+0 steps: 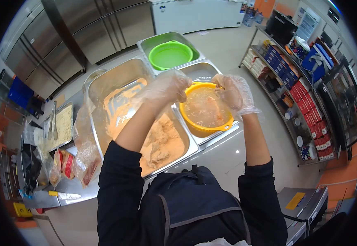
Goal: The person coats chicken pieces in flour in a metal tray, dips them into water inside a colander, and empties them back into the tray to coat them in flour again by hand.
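"Which step was it?"

"Handling the yellow basket [202, 129], I'd judge, in the far-right steel pan [201, 71]. Moving it called for level support."

"And the hands?"

"The left hand [171, 87], wrist angled rightward, gripped its far-left rim. The right hand [235, 95] bent inward at the far-right rim; I couldn't tell if it was closed."

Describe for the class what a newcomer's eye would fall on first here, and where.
Probably the yellow basket with cloudy liquid, between the left hand and right hand. Next, the bright green basket beyond it in a metal pan, and the lumpy orange powder in the large tray at left.
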The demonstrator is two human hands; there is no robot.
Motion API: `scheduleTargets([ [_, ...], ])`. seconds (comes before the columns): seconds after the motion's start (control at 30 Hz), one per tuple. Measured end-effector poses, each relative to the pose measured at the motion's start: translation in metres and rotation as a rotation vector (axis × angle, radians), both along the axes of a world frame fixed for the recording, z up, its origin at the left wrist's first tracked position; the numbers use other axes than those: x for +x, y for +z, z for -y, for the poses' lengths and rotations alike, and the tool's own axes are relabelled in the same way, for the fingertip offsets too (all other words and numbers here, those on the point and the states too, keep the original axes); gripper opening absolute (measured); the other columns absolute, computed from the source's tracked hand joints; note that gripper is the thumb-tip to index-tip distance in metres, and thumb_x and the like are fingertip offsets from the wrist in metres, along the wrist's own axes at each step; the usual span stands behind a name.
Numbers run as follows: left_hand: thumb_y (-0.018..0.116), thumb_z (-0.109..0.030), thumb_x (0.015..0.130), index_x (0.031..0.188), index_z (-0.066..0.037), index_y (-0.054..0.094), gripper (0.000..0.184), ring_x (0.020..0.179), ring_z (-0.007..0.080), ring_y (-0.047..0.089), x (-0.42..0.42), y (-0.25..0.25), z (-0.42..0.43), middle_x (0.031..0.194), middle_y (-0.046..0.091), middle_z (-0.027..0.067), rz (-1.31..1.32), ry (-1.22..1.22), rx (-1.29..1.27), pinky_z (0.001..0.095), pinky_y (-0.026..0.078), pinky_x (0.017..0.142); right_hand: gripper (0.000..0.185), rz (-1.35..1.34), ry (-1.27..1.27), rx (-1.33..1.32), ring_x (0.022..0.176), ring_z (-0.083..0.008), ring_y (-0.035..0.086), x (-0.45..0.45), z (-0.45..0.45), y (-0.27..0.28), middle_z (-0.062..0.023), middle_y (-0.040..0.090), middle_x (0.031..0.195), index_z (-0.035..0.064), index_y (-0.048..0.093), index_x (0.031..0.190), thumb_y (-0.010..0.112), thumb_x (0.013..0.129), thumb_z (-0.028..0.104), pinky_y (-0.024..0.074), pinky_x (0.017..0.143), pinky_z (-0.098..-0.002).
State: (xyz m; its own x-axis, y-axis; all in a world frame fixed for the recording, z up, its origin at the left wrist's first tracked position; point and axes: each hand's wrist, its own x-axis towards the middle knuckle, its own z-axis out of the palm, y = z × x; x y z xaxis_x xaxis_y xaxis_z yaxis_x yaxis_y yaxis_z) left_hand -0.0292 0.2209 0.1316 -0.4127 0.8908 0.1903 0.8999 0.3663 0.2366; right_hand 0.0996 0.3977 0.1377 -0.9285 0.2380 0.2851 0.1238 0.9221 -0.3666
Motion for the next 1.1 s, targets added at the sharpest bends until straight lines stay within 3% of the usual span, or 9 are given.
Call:
scheduleTargets([
  [0.1,0.065,-0.016,0.062,0.078,-0.005,0.061,0.020,0.067,0.0265,0.057,0.007,0.004,0.058,0.068,0.057,0.0116,-0.045,0.136,0.303,0.0347,0.045,0.061,0.020,-0.147,0.233,0.111,0.085,-0.0318,0.059,-0.025,0.030,-0.010,-0.0168,0.062,0.088,0.0049,0.061,0.088,0.059,0.068,0.009,0.0459,0.078,-0.0393],
  [0.17,0.068,-0.025,0.066,0.105,-0.011,0.061,0.042,0.085,0.0250,0.059,0.002,0.009,0.098,0.090,0.062,0.0103,0.131,0.301,0.068,0.0334,0.047,0.076,0.019,-0.034,0.323,0.124,0.085,-0.0325,0.059,-0.043,0.066,-0.013,-0.0169,0.062,0.088,0.0052,0.061,0.088,0.057,0.069,0.009,0.0459,0.078,-0.0399],
  [0.27,0.067,-0.028,0.068,0.103,-0.010,0.062,0.040,0.086,0.0241,0.058,0.005,-0.012,0.137,0.089,0.062,0.0104,0.529,0.527,0.128,0.0329,0.046,0.077,0.018,0.278,0.433,0.105,0.089,-0.0344,0.060,-0.085,0.115,-0.057,-0.0175,0.063,0.091,0.0063,0.062,0.088,0.052,0.074,0.010,0.0465,0.080,-0.0403],
  [0.33,0.068,-0.029,0.068,0.097,-0.008,0.062,0.036,0.084,0.0243,0.059,0.000,-0.048,0.153,0.088,0.061,0.0117,0.250,0.513,-0.131,0.0317,0.046,0.074,0.021,0.554,0.476,0.119,0.093,-0.0354,0.060,-0.111,0.139,-0.094,-0.0179,0.063,0.097,0.0085,0.065,0.091,0.051,0.076,0.012,0.0477,0.081,-0.0394],
  [0.43,0.064,-0.012,0.059,0.071,-0.009,0.061,0.013,0.066,0.0248,0.057,-0.014,-0.142,0.165,0.068,0.061,0.0101,0.062,0.392,0.079,0.0340,0.043,0.060,0.023,0.509,0.476,0.375,0.090,-0.0313,0.062,-0.143,0.148,-0.194,-0.0152,0.064,0.094,0.0090,0.065,0.090,0.060,0.069,0.019,0.0491,0.077,-0.0388],
  [0.53,0.060,-0.013,0.062,0.065,-0.007,0.059,0.007,0.063,0.0272,0.056,-0.017,-0.162,0.172,0.063,0.058,0.0124,0.541,0.101,0.411,0.0355,0.043,0.058,0.028,0.681,0.660,0.335,0.092,-0.0302,0.062,-0.134,0.150,-0.185,-0.0144,0.064,0.096,0.0096,0.065,0.092,0.064,0.067,0.023,0.0494,0.079,-0.0376],
  [0.6,0.067,-0.020,0.072,0.085,-0.005,0.061,0.021,0.079,0.0290,0.058,-0.007,-0.119,0.161,0.082,0.060,0.0153,0.337,0.244,-0.440,0.0354,0.045,0.069,0.029,0.733,0.678,0.323,0.092,-0.0300,0.062,-0.132,0.147,-0.175,-0.0146,0.064,0.098,0.0098,0.065,0.092,0.065,0.067,0.025,0.0493,0.079,-0.0374],
  [1.03,0.052,-0.032,0.085,0.093,-0.003,0.058,0.031,0.073,0.0302,0.057,-0.013,-0.177,0.188,0.083,0.061,0.0153,0.311,0.290,0.079,0.0350,0.044,0.066,0.020,0.562,0.718,0.397,0.094,-0.0292,0.062,-0.089,0.161,-0.148,-0.0159,0.063,0.099,0.0025,0.064,0.093,0.048,0.081,0.007,0.0518,0.076,-0.0363],
  [1.1,0.052,-0.032,0.085,0.092,-0.003,0.059,0.031,0.073,0.0279,0.056,-0.006,-0.145,0.190,0.083,0.060,0.0146,0.831,0.603,-0.007,0.0333,0.043,0.066,0.019,0.583,0.672,0.461,0.094,-0.0294,0.062,-0.083,0.157,-0.142,-0.0171,0.063,0.097,0.0019,0.063,0.091,0.049,0.081,0.007,0.0520,0.074,-0.0365],
])
